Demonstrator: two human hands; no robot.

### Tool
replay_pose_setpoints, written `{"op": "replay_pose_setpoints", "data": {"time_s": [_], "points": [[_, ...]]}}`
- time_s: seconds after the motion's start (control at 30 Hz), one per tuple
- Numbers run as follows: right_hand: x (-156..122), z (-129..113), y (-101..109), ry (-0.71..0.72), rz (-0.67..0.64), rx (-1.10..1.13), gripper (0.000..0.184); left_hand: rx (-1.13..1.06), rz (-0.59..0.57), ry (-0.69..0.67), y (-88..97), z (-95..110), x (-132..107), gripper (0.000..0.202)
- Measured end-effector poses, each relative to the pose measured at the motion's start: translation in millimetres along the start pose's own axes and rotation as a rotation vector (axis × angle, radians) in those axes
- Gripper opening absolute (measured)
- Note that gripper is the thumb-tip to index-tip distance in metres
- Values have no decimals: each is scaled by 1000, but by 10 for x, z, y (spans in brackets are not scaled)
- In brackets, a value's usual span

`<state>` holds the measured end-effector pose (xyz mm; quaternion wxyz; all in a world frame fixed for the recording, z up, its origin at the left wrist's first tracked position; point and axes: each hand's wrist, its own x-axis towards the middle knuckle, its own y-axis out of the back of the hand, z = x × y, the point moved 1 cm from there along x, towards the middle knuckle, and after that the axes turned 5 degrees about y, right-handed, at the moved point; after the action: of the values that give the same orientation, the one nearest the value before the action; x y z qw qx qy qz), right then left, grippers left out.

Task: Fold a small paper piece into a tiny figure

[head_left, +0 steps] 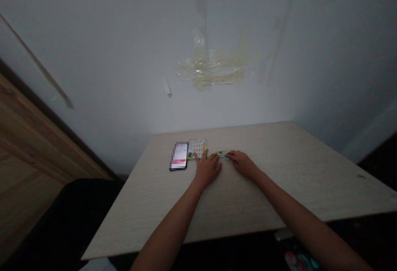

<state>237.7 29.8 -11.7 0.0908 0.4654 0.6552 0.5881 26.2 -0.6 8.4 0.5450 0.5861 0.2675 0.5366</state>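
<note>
Both my arms reach forward over a pale wooden table (279, 180). My left hand (207, 167) lies flat with fingers spread, its fingertips on the lower edge of a small colourful card (197, 147) printed in green, orange and white. My right hand (242, 163) is curled, and its fingertips pinch a small green-and-white packet (222, 154) that rests on the table between the two hands. Left of the card lies a black phone (179, 155) with its screen lit.
The table stands against a white wall with a patch of old yellowish tape (211, 70). A wooden panel (27, 139) rises at the left. A dark seat (77, 213) sits by the table's left corner. Colourful items (297, 260) lie below the near edge.
</note>
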Motion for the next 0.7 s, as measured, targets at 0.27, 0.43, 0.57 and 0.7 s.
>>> {"op": "replay_pose_setpoints", "data": {"time_s": [0.27, 0.43, 0.57, 0.7], "points": [[7, -16, 9, -5, -5, -6, 47, 30, 21, 52, 33, 11, 14, 37], [2, -22, 8, -4, 2, -14, 48, 36, 19, 69, 58, 2, 30, 36], [-3, -24, 17, -8, 8, -4, 48, 39, 17, 91, 78, 2, 40, 36], [0, -29, 28, -10, 0, -3, 48, 36, 15, 101, 73, 4, 49, 37]]}}
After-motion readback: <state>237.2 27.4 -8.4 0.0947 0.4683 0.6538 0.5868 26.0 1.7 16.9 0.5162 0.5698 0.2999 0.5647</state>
